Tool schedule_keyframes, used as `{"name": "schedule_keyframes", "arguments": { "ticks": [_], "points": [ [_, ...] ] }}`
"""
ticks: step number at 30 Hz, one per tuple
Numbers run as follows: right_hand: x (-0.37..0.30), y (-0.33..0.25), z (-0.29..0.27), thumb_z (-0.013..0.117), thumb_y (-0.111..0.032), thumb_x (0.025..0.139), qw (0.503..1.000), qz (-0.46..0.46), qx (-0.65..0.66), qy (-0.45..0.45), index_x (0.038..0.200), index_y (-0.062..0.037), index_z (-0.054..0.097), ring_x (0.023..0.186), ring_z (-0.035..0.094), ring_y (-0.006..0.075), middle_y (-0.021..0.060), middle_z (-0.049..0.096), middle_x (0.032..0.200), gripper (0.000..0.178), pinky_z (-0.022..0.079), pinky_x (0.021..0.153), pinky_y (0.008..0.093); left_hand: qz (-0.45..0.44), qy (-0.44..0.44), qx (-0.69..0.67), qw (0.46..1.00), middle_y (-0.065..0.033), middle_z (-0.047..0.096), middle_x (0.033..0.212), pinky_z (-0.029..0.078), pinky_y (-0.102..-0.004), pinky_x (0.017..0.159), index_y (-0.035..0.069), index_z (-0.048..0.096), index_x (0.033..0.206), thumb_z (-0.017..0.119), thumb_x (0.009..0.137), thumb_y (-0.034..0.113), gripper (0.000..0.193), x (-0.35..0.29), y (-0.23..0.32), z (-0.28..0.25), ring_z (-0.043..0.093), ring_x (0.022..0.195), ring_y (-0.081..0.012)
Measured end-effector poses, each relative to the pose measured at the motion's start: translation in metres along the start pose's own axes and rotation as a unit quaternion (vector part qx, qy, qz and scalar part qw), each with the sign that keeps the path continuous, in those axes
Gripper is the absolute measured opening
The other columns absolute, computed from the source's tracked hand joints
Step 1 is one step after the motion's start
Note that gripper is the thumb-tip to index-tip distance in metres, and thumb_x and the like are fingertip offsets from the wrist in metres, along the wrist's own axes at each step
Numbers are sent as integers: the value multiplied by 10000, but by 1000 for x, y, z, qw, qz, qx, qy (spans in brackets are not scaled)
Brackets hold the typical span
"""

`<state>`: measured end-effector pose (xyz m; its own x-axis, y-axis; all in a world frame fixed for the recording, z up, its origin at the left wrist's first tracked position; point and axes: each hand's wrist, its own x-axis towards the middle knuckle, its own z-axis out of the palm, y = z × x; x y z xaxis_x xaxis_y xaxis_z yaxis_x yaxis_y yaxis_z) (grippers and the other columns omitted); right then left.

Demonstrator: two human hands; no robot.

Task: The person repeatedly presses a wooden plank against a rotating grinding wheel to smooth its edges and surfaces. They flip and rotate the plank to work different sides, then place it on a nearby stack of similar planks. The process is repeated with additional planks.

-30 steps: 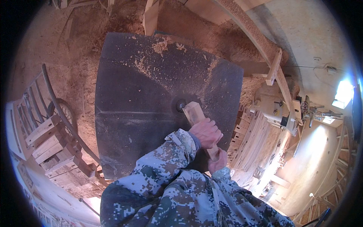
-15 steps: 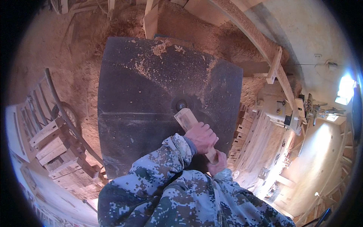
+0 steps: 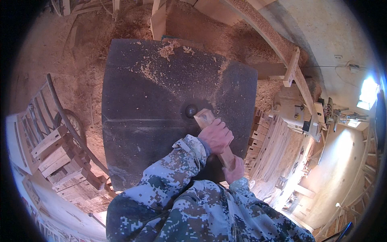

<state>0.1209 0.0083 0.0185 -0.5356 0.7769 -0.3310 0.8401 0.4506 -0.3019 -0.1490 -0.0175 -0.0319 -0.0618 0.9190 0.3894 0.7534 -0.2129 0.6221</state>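
A short pale wooden block [image 3: 205, 117] lies on a dark metal machine table [image 3: 153, 101], its far end touching a round spindle cutter [image 3: 190, 110] at the table's middle. My left hand [image 3: 217, 136] presses down on the middle of the block. My right hand [image 3: 234, 171] grips the block's near end, close to my body. Both sleeves are camouflage patterned. Shavings lie scattered over the far part of the table.
Sawdust covers the floor around the table. A cart with wooden pieces and a wheel [image 3: 68, 125] stands at the left. Stacked cut wooden parts [image 3: 270, 141] sit at the right. A long timber beam [image 3: 282, 60] runs along the upper right.
The block and both hands have shifted slightly along the spindle cutter; the block's far end stays against it. My grip is unchanged.
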Motion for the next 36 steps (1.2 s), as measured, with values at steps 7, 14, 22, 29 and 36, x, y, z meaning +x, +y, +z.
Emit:
{"name": "schedule_keyframes", "arguments": {
  "ticks": [7, 14, 22, 29, 36],
  "points": [
    [3, -7, 6, 845, -101, 660, 999, -12, 8, 44, 1319, -9, 600, 1152, 600, 437, 209, 648, 1201, 710, 503, 1020, 497, -20, -25, -20, 999, -44, 695, 875, 426, -405, 933, 124, 719, 913, 698, 852, 261, 151, 9, -6, 0, 620, 931, -244],
    [2, -13, 7, 835, -104, 675, 999, -32, -21, 32, 1307, -15, 611, 1149, 604, 432, 207, 651, 1207, 676, 508, 1012, 495, -25, 34, -15, 999, -25, 626, 780, 451, -378, 884, 132, 648, 815, 708, 880, 245, 144, 1, -5, -6, 608, 860, -236],
    [-2, -25, -1, 827, -109, 708, 999, -49, 4, -8, 1310, -17, 615, 1147, 609, 429, 206, 655, 1207, 645, 514, 1018, 491, -26, 72, -10, 997, -25, 598, 749, 471, -385, 837, 134, 634, 791, 720, 904, 213, 162, -18, 0, -16, 605, 805, -238],
    [-5, -7, -4, 863, -133, 680, 996, -48, 36, -66, 1324, -11, 620, 1144, 630, 410, 208, 664, 1211, 699, 532, 1007, 476, -58, 38, -20, 997, -52, 618, 785, 486, -425, 883, 117, 641, 820, 733, 891, 193, 139, -29, 14, -30, 607, 836, -258],
    [11, 28, -34, 919, -205, 666, 988, -55, 97, -106, 1452, -15, 563, 1217, 607, 394, 206, 623, 1327, 883, 491, 1084, 477, -3, 73, -59, 996, -83, 628, 874, 458, -480, 1044, 89, 656, 888, 727, 887, 199, 131, -8, 18, -21, 607, 966, -298]
  ]
}}
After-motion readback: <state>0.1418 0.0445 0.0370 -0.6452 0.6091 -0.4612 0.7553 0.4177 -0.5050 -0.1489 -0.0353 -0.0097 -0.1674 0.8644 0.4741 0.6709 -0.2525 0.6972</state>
